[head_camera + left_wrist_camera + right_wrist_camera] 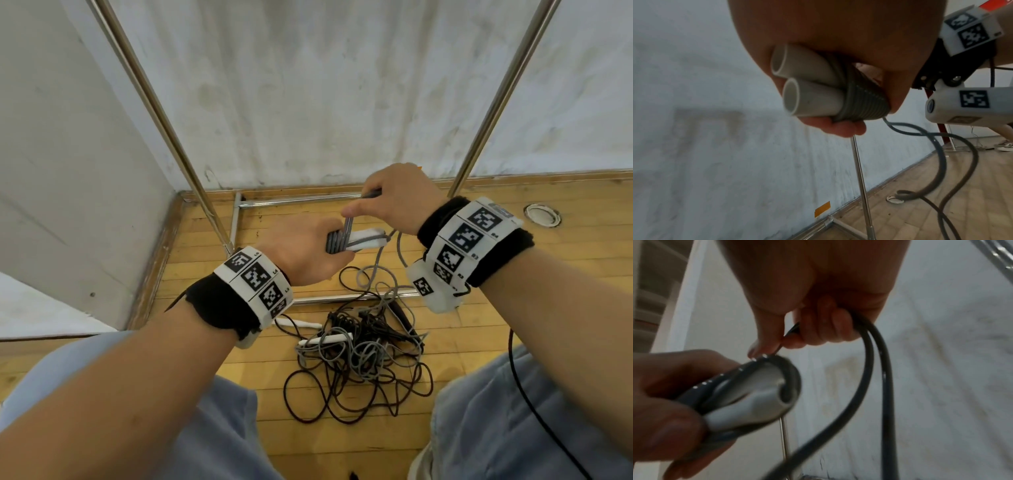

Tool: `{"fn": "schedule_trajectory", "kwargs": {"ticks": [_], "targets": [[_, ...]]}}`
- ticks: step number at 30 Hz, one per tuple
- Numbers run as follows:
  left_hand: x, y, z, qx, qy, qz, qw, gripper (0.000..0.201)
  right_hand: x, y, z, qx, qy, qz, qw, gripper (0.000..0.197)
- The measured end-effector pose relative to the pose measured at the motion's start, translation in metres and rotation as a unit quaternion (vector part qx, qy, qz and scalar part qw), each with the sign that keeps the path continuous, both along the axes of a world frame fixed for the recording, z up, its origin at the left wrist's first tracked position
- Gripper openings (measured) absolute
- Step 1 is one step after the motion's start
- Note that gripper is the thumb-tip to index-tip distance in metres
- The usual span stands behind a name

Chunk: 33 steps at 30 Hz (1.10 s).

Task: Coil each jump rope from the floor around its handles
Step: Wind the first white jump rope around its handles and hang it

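My left hand (308, 250) grips two white handles (368, 237) held side by side, with grey rope (337, 241) wound round them in several tight turns. The left wrist view shows the handles' hollow ends (803, 84) and the grey coil (861, 100) under my fingers. My right hand (390, 202) is just above and pinches the same grey rope (869, 356), doubled, between thumb and fingers. The free rope (399, 253) hangs down to a tangle (359, 353) of grey and dark ropes on the wooden floor, with two more white handles (325, 340) in it.
A chrome rack frame (154, 113) has sloping poles on both sides and base bars (298, 200) on the floor by the white wall. A round floor fitting (543, 215) sits at the right. My knees in light blue trousers (513, 428) flank the tangle.
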State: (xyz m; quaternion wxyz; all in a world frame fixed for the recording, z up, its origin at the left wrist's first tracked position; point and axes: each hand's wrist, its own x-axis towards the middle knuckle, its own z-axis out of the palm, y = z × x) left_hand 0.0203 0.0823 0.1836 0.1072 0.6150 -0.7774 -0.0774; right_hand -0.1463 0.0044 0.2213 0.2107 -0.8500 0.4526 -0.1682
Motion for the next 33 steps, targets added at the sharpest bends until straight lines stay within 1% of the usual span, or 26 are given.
{"fn": "schedule_trajectory", "kwargs": {"ticks": [4,5,7,8,9,10,12,14,15,16,18,20,22,23,25,26,28,29,30,31,33], "targets": [[0.001,0.005,0.011,-0.009,0.082,-0.029,0.996,0.021,-0.009,-0.009,-0.005,0.100,-0.070,0.001,0.992,0.049],[0.001,0.006,0.014,-0.010,0.107,-0.028,0.994,0.020,-0.010,-0.010,-0.005,0.118,-0.081,0.015,0.990,0.047],[0.002,0.007,0.020,-0.014,0.169,-0.015,0.985,0.018,-0.009,-0.010,-0.006,0.152,-0.076,0.050,0.984,0.040],[0.002,0.007,0.023,-0.017,0.198,-0.005,0.980,0.020,-0.007,-0.009,-0.007,0.171,-0.084,0.062,0.980,0.034],[0.002,0.007,0.026,-0.018,0.226,0.008,0.974,0.026,-0.004,-0.006,-0.009,0.198,-0.113,0.061,0.972,0.032],[0.003,0.007,0.028,-0.017,0.256,0.017,0.966,0.031,-0.001,-0.004,-0.012,0.229,-0.148,0.046,0.961,0.031],[0.004,0.008,0.031,-0.018,0.324,0.028,0.946,0.030,0.008,0.000,-0.018,0.278,-0.191,0.017,0.941,0.026],[0.004,0.008,0.032,-0.025,0.385,0.048,0.921,0.023,0.017,0.004,-0.024,0.344,-0.226,0.028,0.911,0.032],[0.005,0.007,0.032,-0.031,0.411,0.063,0.909,0.021,0.021,0.007,-0.025,0.363,-0.239,0.033,0.900,0.036],[0.006,0.006,0.032,-0.038,0.431,0.080,0.898,0.021,0.026,0.009,-0.026,0.365,-0.247,0.031,0.897,0.038],[0.010,0.002,0.031,-0.048,0.462,0.117,0.878,0.024,0.033,0.015,-0.028,0.319,-0.266,0.024,0.909,0.036],[0.014,-0.002,0.032,-0.050,0.484,0.146,0.862,0.026,0.039,0.023,-0.030,0.212,-0.272,0.015,0.939,0.028],[0.018,-0.005,0.033,-0.050,0.500,0.157,0.850,0.025,0.043,0.030,-0.030,0.090,-0.234,0.017,0.968,0.018],[0.019,-0.006,0.033,-0.052,0.502,0.158,0.849,0.026,0.044,0.034,-0.030,0.050,-0.213,0.023,0.975,0.014],[0.021,-0.005,0.033,-0.058,0.481,0.154,0.861,0.030,0.043,0.038,-0.030,0.013,-0.172,0.021,0.985,0.013],[0.021,-0.004,0.033,-0.060,0.464,0.146,0.872,0.031,0.043,0.038,-0.031,0.010,-0.143,0.012,0.990,0.014],[0.018,0.000,0.032,-0.056,0.433,0.125,0.891,0.029,0.041,0.035,-0.030,0.017,-0.057,-0.009,0.998,0.021],[0.016,0.001,0.032,-0.053,0.418,0.117,0.899,0.030,0.041,0.033,-0.029,0.037,-0.031,-0.006,0.999,0.024],[0.015,0.002,0.032,-0.052,0.404,0.115,0.906,0.030,0.041,0.032,-0.029,0.079,-0.045,0.008,0.996,0.025],[0.014,0.001,0.032,-0.054,0.398,0.120,0.908,0.030,0.041,0.033,-0.029,0.144,-0.100,0.027,0.984,0.025],[0.017,-0.002,0.033,-0.064,0.414,0.135,0.898,0.027,0.041,0.036,-0.028,0.277,-0.240,0.046,0.929,0.025]]}}
